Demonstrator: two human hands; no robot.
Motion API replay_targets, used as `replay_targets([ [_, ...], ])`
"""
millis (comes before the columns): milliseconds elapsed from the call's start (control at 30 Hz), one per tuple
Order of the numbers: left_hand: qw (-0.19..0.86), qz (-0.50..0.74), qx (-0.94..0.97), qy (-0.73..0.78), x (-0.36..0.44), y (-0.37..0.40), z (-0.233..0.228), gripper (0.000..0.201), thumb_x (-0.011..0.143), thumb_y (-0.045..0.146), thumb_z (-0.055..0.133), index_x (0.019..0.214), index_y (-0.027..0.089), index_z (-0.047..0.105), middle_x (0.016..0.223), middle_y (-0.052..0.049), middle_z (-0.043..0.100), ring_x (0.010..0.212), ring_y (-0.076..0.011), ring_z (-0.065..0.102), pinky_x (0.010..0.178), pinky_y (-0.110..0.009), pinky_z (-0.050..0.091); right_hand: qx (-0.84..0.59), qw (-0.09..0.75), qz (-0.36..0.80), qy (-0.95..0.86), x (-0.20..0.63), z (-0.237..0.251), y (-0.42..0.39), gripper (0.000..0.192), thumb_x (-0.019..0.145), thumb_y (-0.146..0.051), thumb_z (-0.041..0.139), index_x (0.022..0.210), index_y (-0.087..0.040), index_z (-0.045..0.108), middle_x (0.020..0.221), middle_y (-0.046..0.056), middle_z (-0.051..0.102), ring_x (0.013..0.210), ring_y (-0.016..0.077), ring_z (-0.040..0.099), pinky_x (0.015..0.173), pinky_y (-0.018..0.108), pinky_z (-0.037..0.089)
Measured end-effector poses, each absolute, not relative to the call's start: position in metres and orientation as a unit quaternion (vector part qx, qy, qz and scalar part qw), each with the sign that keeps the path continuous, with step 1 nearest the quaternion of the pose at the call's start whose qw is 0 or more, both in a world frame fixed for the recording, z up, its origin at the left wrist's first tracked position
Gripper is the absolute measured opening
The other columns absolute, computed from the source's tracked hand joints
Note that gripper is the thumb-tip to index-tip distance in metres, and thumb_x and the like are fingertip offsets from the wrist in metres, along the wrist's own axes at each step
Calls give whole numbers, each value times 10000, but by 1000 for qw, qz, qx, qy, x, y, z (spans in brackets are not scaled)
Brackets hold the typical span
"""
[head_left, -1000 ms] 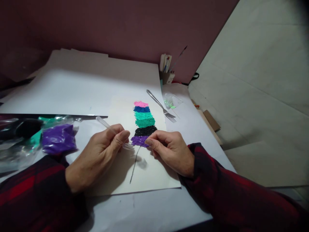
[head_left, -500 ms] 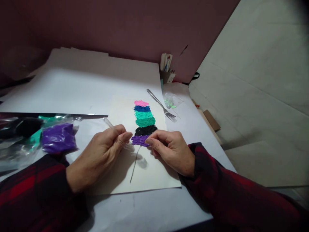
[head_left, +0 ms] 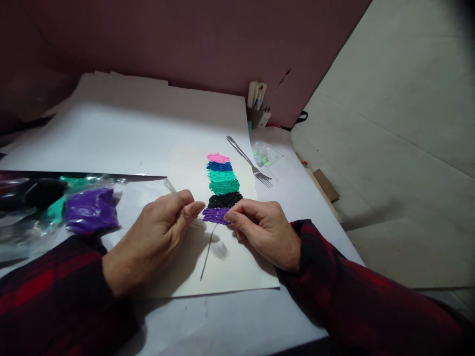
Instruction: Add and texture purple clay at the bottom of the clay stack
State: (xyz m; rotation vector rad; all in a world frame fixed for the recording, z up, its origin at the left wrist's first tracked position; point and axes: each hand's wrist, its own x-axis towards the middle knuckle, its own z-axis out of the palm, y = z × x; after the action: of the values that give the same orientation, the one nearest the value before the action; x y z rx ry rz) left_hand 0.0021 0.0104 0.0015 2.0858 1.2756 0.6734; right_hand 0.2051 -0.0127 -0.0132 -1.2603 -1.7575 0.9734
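Clear stick [head_left: 171, 188] mostly hidden in left hand [head_left: 159, 232]

Home craft desk: paper sheets [head_left: 122, 133], clay bags [head_left: 89, 210].

Clear plastic stick [head_left: 174, 192] slanted across cream sheet [head_left: 237, 267]; purple clay band [head_left: 215, 215] lowest of 6 stacked colour bands.

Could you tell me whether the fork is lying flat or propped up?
Flat: the fork lies lengthwise on the white paper, tines toward the person.
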Motion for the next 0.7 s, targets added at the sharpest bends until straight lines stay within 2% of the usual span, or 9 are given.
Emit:
replay_targets([
  [133, 286, 254, 788, 483, 2, 11, 0, 345, 956, 414, 364, 697, 204, 454, 622, 42, 408, 587, -125, 418, 567, -262, 345, -492, 379, 378, -687, 205, -14, -12, 253, 904, -307, 539, 728, -146, 625, 519, -31, 533, 467, 66, 478, 487, 205, 399],
  [300, 285, 312, 762, 490, -2, 10, -3, 339, 958, 418, 366, 751, 194, 515, 671, 31, 502, 606, -121, 461, 553, -248, 367, -494, 381, 365, -691, 205, -14, -12, 250, 900, -296, 547, 713, -147, 622, 511, -33, 538, 461, 63, 485, 481, 196, 401],
  [533, 349, 307, 760, 455, -1, 7, -2, 340, 961, 401, 369, 715, 199, 489, 626, 35, 451, 571, -111, 434, 521, -230, 380, -492, 379, 372, -690, 205, -14, -12, 247, 903, -294, 543, 719, -148, 620, 521, -32, 537, 466, 62, 476, 484, 199, 396],
  [700, 358, 297, 762, 450, 1, 9, -3, 348, 951, 439, 368, 722, 208, 491, 631, 26, 469, 577, -125, 454, 508, -234, 393, -491, 379, 377, -688, 205, -15, -12, 248, 906, -299, 537, 730, -147, 622, 524, -32, 534, 467, 60, 472, 491, 203, 397],
])
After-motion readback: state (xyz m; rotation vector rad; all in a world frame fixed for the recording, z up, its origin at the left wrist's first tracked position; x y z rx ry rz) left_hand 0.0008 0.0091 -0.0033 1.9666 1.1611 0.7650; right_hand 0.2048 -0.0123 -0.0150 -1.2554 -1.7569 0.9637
